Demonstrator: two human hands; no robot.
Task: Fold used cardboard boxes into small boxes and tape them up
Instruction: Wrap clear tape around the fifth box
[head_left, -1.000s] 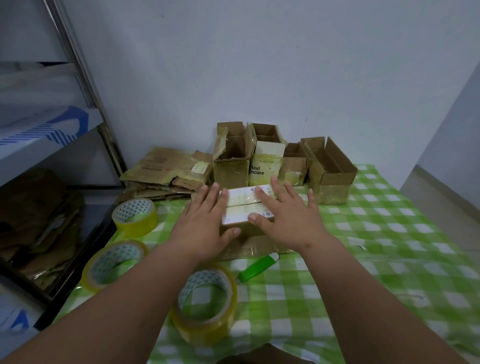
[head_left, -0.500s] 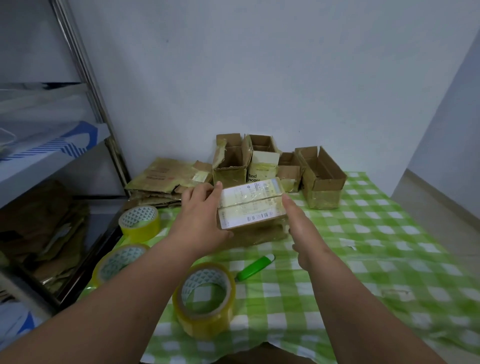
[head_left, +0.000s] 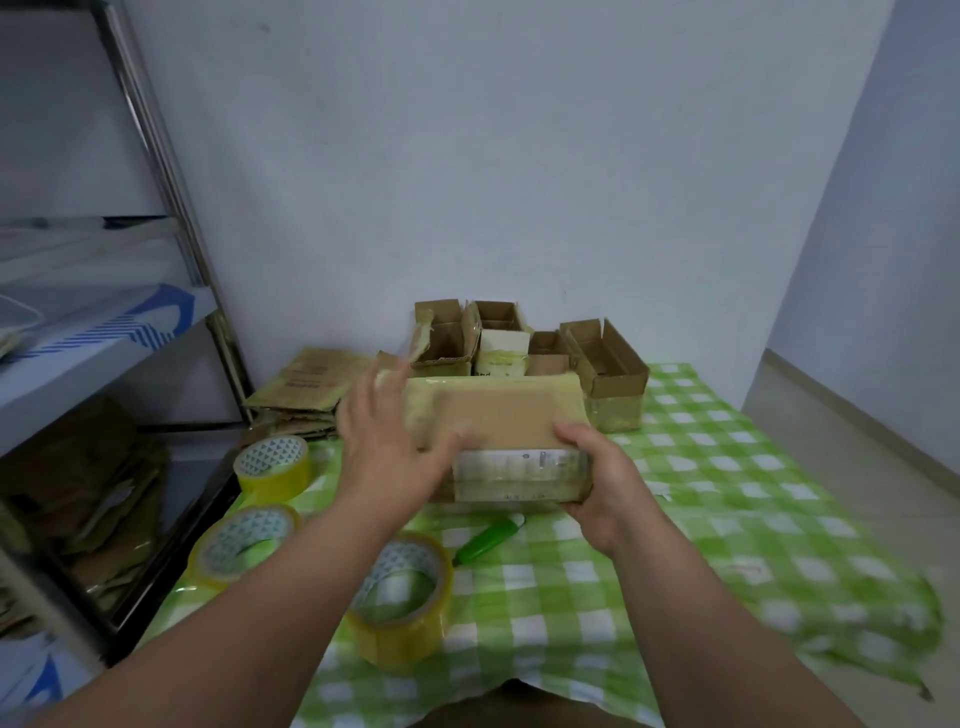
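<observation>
A small taped cardboard box with a white label on its near face is lifted above the green checked tablecloth. My right hand grips its lower right corner, fingers curled over the top edge. My left hand lies against the box's left side with fingers spread and blurred by motion. Three yellow tape rolls lie at the left: one at the back, one in the middle, one nearest me. A green utility knife lies on the cloth beneath the box.
Several open small cardboard boxes stand against the wall behind the held box. Flattened cardboard is stacked at the back left. A metal shelf rack with more cardboard stands at the left. The table drops off at the right edge.
The box was pressed flat on the table under both hands, then lifted and turned over, so that a brown face is on top and the label faces me. My right hand moved to the lower right corner.
</observation>
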